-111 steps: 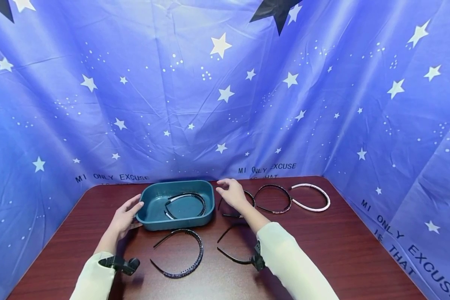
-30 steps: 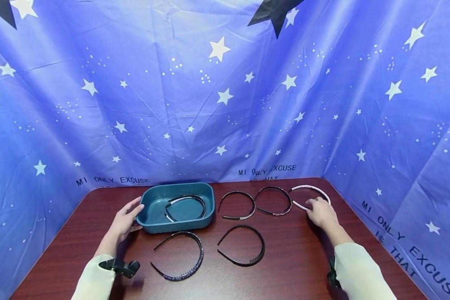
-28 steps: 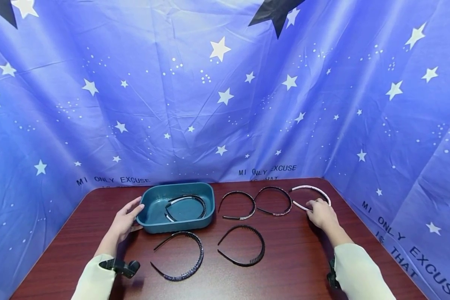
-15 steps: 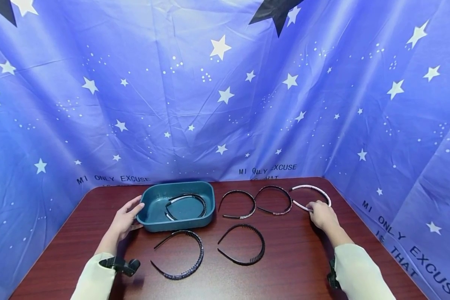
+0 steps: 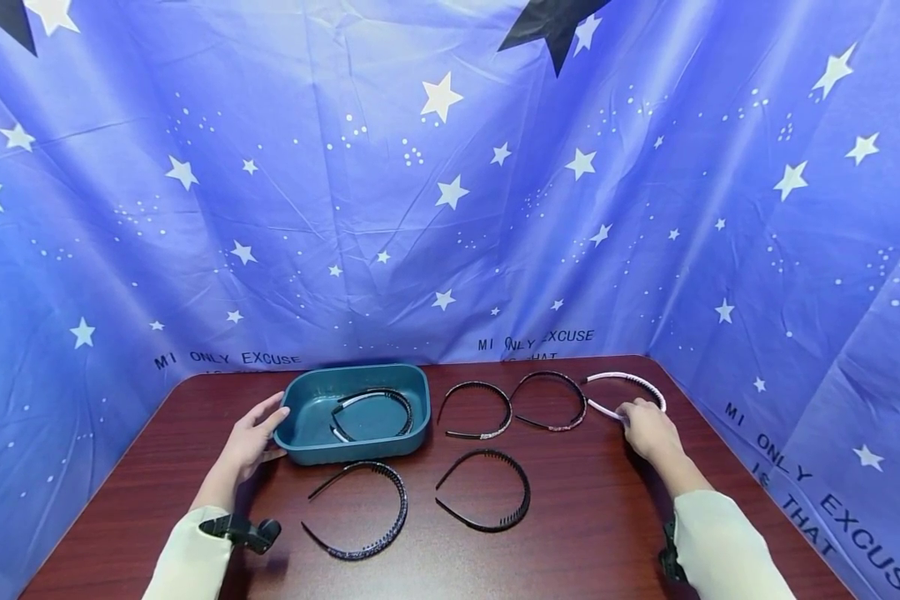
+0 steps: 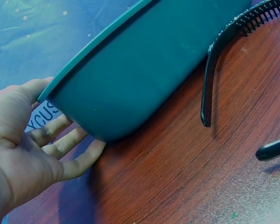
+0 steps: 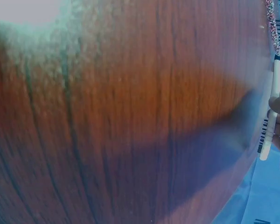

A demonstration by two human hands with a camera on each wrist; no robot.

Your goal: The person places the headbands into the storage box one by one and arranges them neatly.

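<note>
Overhead and all around, a blue cloth [image 5: 390, 192] printed with white stars hung behind a dark red table [image 5: 585, 533]. Two arms in cream sleeves [image 5: 727, 542] reached in from the near edge, spread wide apart, a black device [image 5: 240, 531] strapped at each wrist. Toward the far left sat a teal tub [image 5: 345, 455], upright. The left hand [image 5: 247, 437] stood at its left end, palm turned toward it, fingers spread and mostly straight against the outside, thumb at the rim; it was not closed round the tub. The right hand [image 5: 652, 432] reached forward to the far right, palm down, thumb and fingers nearly together, pinching the near arm of the white band [image 5: 612, 376], which lay on the table. Next leftward lay a reddish band [image 5: 566, 428], then a speckled band [image 5: 507, 408] just beside the tub. Nearer the person were a glittery dark band [image 5: 402, 510] in front of the tub and a plain black band [image 5: 526, 492] to its right. Inside the tub, toward its right, rested a black-and-pale band [image 5: 410, 412]; whether more than one was nested there could not be told.
</note>
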